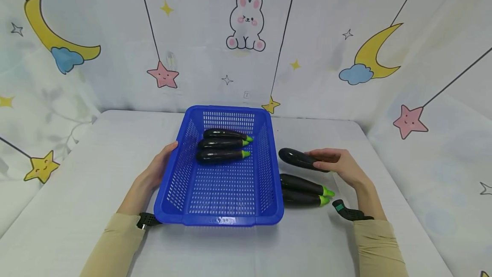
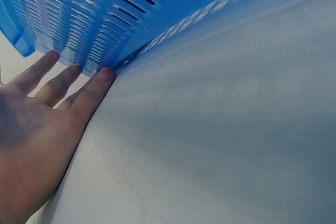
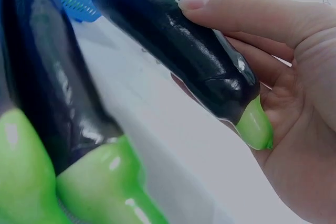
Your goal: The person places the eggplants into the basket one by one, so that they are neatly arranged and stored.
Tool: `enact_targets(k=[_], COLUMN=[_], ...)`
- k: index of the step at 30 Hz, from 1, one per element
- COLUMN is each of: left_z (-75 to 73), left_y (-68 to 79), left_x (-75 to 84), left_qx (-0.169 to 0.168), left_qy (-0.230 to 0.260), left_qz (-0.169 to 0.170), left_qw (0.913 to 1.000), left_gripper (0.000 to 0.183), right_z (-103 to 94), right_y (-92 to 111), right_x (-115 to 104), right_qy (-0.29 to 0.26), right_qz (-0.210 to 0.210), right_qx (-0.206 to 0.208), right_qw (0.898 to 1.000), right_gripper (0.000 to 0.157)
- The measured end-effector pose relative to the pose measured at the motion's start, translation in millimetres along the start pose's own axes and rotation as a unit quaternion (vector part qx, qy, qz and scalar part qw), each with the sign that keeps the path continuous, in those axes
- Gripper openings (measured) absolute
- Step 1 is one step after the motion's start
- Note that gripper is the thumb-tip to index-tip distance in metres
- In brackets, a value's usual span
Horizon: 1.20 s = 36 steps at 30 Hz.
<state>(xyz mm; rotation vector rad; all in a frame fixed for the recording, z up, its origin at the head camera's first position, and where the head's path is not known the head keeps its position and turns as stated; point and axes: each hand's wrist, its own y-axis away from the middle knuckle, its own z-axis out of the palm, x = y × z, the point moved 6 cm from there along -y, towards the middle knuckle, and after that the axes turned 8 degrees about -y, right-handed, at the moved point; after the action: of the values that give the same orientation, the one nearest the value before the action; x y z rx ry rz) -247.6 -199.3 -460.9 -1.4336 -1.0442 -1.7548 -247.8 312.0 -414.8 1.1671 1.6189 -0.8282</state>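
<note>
A dark purple eggplant (image 1: pixel 297 158) with a green stem is gripped by my right hand (image 1: pixel 338 163), thumb on one side and fingers on the other. In the right wrist view its green stem (image 3: pixel 255 124) points toward the palm. Two more eggplants (image 1: pixel 303 184) lie side by side on the table, just right of the blue plastic basket (image 1: pixel 219 220). Inside the basket, three eggplants (image 1: pixel 221 156) lie in a row toward the far end, stems to the right. My left hand (image 1: pixel 158 168) rests against the basket's left side, its fingers extended in the left wrist view.
The white-covered table (image 1: pixel 315 243) reaches back to a printed cloth backdrop (image 1: pixel 215 76) with moons, stars and a rabbit. Black bands (image 1: pixel 349 213) sit on both wrists. The basket's near right edge overlaps the blunt ends of the two table eggplants in the head view.
</note>
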Motion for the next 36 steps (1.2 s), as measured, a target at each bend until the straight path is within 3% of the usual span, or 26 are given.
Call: enact_targets(k=[11, 36], left_z=[1.1, 0.4], left_y=[1.2, 1.1], left_x=[0.7, 0.9], left_qx=[-0.01, -0.006], left_qy=[0.007, 0.004], left_qz=[0.0, 0.005], left_qw=[0.9999, 1.0], left_gripper=[0.085, 0.083], right_z=[2.1, 3.7], right_y=[1, 5], right_x=[-25, -46], right_qy=[-0.004, -0.004], right_qz=[-0.02, -0.048], right_qx=[-0.002, 0.006], right_qw=[1.0, 0.999], right_gripper=[0.036, 0.036])
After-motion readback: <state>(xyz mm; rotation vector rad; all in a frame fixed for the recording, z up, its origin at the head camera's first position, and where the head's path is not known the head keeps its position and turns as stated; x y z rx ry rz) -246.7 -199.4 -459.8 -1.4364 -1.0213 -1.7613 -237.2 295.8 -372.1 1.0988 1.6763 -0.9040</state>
